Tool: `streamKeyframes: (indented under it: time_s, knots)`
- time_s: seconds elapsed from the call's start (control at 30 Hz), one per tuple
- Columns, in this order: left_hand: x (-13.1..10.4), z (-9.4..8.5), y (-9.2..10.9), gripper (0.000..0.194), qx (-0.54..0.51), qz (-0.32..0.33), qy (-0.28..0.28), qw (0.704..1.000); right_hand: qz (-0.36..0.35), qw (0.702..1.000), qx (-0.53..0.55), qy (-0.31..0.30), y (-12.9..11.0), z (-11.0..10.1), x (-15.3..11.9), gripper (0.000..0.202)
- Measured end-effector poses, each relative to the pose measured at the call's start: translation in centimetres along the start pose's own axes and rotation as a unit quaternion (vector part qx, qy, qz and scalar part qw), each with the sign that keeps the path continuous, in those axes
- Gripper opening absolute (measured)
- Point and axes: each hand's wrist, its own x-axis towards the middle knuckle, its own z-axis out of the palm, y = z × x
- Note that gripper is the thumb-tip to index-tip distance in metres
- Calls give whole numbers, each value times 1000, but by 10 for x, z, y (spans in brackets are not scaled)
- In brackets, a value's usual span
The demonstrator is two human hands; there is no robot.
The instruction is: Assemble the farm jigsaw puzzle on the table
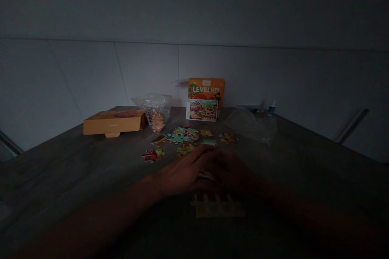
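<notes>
The scene is dim. My left hand (pixel 185 170) and my right hand (pixel 232 168) meet above the table, fingers bent and overlapping. Between them shows the pale edge of a puzzle piece (pixel 206 175); the hands cover the rest of it. Just below, a joined strip of puzzle (pixel 220 207) with a fence picture lies flat. Beyond the hands is a heap of loose puzzle pieces (pixel 182 134). A red barn piece (pixel 150 154) lies to the left, joined or touching a greenish one. More pieces (pixel 228 138) lie to the right.
An orange box (pixel 114 123) lies at the left, beside a clear bag (pixel 156 107) with pieces inside. A "LEVEL UP!" box (pixel 206 89) stands at the back with a picture card (pixel 202 110) before it. Clear plastic (pixel 252 125) and a small blue bottle (pixel 271 109) are at the right.
</notes>
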Motion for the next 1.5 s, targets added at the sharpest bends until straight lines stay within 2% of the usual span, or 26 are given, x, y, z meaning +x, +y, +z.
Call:
streamKeyframes:
  time_s: [0.13,0.2,0.27,0.37,0.47,0.63,0.77,0.93,1.1,1.23,1.33,1.5]
  knots:
    - [-6,-3,-25,60,0,-117,6,993,5,998,-65,-4,11,-10,1,31]
    - [-7,-3,-36,48,-6,-164,10,986,17,997,-75,-22,17,-15,2,25]
    - [-7,-1,-39,34,-27,-181,37,982,22,996,-86,-28,18,-16,2,23]
    - [-5,2,-32,27,-76,-155,62,983,13,996,-83,-33,13,-13,2,28]
    - [-4,3,-19,36,-123,-115,31,985,-9,997,-64,-49,7,-11,1,26]
    - [-8,-5,-19,58,-23,-125,-22,992,-21,994,-100,-45,14,-14,2,26]
    - [-9,-8,-24,50,18,-77,-9,997,-3,995,-91,-45,21,-17,3,22]
    - [-6,-6,-14,54,-21,-25,-7,999,-16,997,-62,-47,18,-14,3,24]
    - [-5,-5,-16,50,-34,-40,34,998,-11,995,-85,-51,18,-17,2,25]
    - [-6,-10,-27,33,16,-95,0,995,-3,995,-86,-45,23,-20,2,30]
    - [-7,-16,-30,18,50,-101,-12,994,-4,995,-90,-44,26,-21,3,29]
    - [-9,-17,-33,25,44,-68,-24,996,6,994,-94,-50,29,-21,4,34]
